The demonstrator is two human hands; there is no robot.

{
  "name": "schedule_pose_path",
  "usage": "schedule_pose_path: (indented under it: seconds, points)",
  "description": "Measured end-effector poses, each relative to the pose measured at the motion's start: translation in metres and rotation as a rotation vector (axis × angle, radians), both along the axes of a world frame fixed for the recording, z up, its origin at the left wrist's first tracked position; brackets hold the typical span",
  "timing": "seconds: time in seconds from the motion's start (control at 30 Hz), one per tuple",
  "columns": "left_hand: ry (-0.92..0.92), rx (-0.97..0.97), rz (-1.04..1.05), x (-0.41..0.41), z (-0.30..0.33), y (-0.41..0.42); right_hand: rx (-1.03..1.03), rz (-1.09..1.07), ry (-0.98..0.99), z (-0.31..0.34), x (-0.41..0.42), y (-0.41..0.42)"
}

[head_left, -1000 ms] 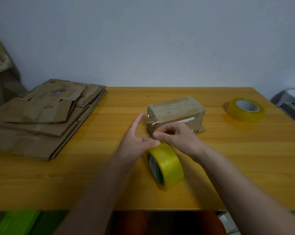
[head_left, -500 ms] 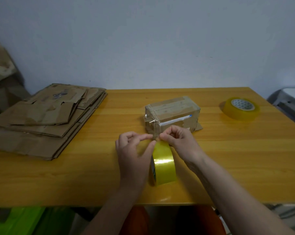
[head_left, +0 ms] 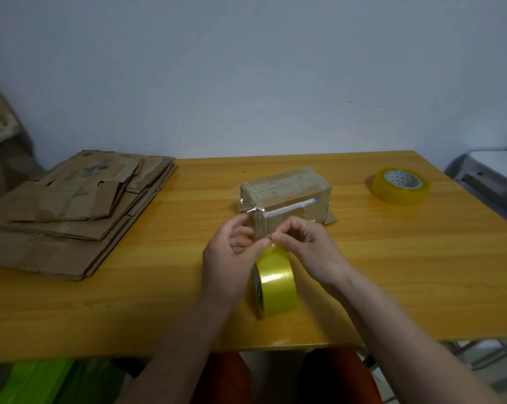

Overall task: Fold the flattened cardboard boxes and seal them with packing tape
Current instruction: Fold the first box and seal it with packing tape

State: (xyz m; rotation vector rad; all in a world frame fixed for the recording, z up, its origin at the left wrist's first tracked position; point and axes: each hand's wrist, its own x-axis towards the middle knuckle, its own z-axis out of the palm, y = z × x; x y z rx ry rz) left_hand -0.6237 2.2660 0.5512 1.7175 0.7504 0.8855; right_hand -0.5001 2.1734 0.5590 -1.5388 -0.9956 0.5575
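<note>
both hands, left hand [head_left: 231,258] and right hand [head_left: 307,246], pinching tape off the upright yellow tape roll [head_left: 275,282]; taped cardboard box [head_left: 285,193] sits just past it at 12 o'clock

The near face of the taped box [head_left: 285,196] is partly covered by the left hand [head_left: 231,258] and right hand [head_left: 307,249]. Whether tape is pinched between the fingertips cannot be told. The stack of flattened cardboard [head_left: 71,211] is cut off by the left edge.
</note>
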Motion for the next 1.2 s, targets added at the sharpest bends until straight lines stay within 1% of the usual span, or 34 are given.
schedule_pose_path:
  seconds: [0.07, 0.13, 0.2, 0.23, 0.37, 0.5, 0.57, 0.7, 0.8, 0.83, 0.87, 0.9, 0.97, 1.03, 1.1, 1.13, 1.17, 1.2]
  points:
    - [-0.084, 0.008, 0.114, -0.001, 0.001, -0.005, -0.006, -0.031, 0.032, 0.000, 0.001, -0.002]
    - [-0.138, 0.141, 0.176, -0.002, -0.001, -0.011, -0.005, -0.057, 0.049, 0.000, 0.001, -0.002]
    - [-0.115, 0.265, 0.146, -0.001, -0.005, -0.015, 0.000, -0.063, 0.052, 0.000, 0.000, -0.001]
    - [-0.095, 0.277, 0.114, 0.000, -0.006, -0.015, 0.005, -0.061, 0.050, 0.001, 0.000, 0.000]
    - [-0.046, 0.189, 0.017, 0.002, -0.004, -0.012, 0.008, -0.017, 0.032, 0.001, -0.003, -0.002]
    - [-0.059, 0.121, 0.009, 0.002, -0.002, -0.008, 0.017, -0.003, -0.003, 0.002, -0.003, -0.004]
    - [-0.039, 0.133, 0.016, 0.003, -0.002, -0.008, 0.017, -0.010, -0.016, 0.002, -0.002, -0.004]
    - [0.067, 0.299, 0.121, 0.004, -0.001, -0.008, 0.003, -0.017, -0.053, 0.003, -0.001, -0.006]
    - [0.047, 0.453, 0.074, 0.007, -0.002, -0.010, -0.016, -0.056, -0.035, 0.004, 0.000, -0.010]
    - [0.049, 0.473, 0.061, 0.008, -0.002, -0.011, -0.020, -0.072, -0.037, 0.004, -0.001, -0.012]
    - [0.051, 0.456, 0.057, 0.010, -0.001, -0.010, -0.031, -0.081, -0.043, 0.003, -0.001, -0.013]
    - [0.046, 0.396, 0.053, 0.013, 0.000, -0.010, -0.062, -0.087, -0.054, 0.002, -0.002, -0.015]
    - [0.019, 0.207, 0.009, 0.021, 0.003, -0.011, -0.182, -0.095, -0.056, -0.001, 0.000, -0.022]
    - [0.021, 0.089, -0.045, 0.030, 0.006, -0.019, -0.300, -0.124, 0.019, 0.000, 0.004, -0.030]
    - [-0.019, -0.039, -0.107, 0.038, 0.008, -0.029, -0.356, -0.133, 0.102, 0.002, 0.012, -0.039]
    - [-0.059, -0.100, -0.139, 0.041, 0.009, -0.034, -0.363, -0.132, 0.112, 0.004, 0.016, -0.044]
    - [-0.093, -0.136, -0.161, 0.044, 0.009, -0.039, -0.361, -0.141, 0.100, 0.006, 0.021, -0.049]
    - [-0.097, -0.118, -0.148, 0.048, 0.007, -0.040, -0.369, -0.155, 0.061, 0.009, 0.026, -0.054]
